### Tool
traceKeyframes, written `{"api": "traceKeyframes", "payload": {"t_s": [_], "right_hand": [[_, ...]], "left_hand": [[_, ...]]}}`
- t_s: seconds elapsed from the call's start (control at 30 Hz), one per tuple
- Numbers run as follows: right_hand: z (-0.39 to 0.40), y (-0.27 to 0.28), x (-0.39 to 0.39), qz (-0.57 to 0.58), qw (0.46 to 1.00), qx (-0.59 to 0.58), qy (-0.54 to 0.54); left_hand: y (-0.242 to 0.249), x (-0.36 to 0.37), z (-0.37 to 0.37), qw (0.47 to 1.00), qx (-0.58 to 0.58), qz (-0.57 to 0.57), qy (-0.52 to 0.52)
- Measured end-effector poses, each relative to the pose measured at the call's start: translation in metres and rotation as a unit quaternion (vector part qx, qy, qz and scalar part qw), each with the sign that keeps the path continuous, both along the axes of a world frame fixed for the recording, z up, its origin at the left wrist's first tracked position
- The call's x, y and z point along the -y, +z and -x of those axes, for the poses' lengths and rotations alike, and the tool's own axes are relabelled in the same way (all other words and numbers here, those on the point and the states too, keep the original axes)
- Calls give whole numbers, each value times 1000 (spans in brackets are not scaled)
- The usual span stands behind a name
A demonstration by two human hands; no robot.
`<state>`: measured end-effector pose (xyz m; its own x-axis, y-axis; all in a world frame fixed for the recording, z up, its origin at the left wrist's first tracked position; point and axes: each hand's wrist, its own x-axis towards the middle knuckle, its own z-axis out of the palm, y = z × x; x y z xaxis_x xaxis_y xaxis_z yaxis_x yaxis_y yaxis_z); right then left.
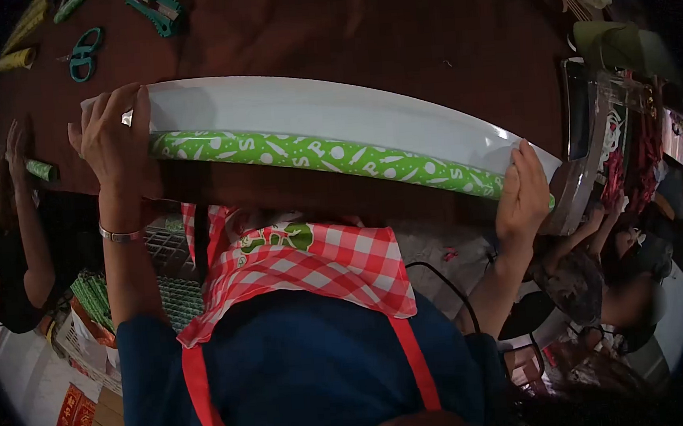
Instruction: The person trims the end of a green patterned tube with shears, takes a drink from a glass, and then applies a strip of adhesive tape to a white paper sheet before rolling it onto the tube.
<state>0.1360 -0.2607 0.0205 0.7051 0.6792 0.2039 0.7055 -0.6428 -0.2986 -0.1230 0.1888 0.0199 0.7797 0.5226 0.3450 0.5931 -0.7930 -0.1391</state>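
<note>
A green patterned roll lies along the near part of the brown table, with a white strip of its sheet spread on the far side. My left hand rests at the left end of the sheet, its fingers apart and stretched out over the edge. At the other end, my right hand lies over the end of the roll and the sheet, with its fingers extended. The palms' undersides are hidden.
Teal scissors and a teal cutter lie at the table's back left, near yellow rolls. A co-worker's hands hold a small green roll at far left. People sit at the right.
</note>
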Motion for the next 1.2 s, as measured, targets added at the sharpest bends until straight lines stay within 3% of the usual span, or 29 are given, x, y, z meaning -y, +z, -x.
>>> {"api": "traceKeyframes", "payload": {"t_s": [0.13, 0.17, 0.53, 1.2], "right_hand": [[-1, -4, 0, -18, 1000, -3, 7], [-1, -5, 1, -13, 1000, -5, 3], [-1, -6, 2, 1, 1000, -11, -3], [0, -9, 5, 1, 1000, -20, -20]], "left_hand": [[9, 7, -3, 999, -39, 4, 23], [6, 4, -3, 1000, 5, -7, -7], [3, 4, -7, 999, 6, -51, 0], [10, 6, -15, 999, -17, -30, -8]]}}
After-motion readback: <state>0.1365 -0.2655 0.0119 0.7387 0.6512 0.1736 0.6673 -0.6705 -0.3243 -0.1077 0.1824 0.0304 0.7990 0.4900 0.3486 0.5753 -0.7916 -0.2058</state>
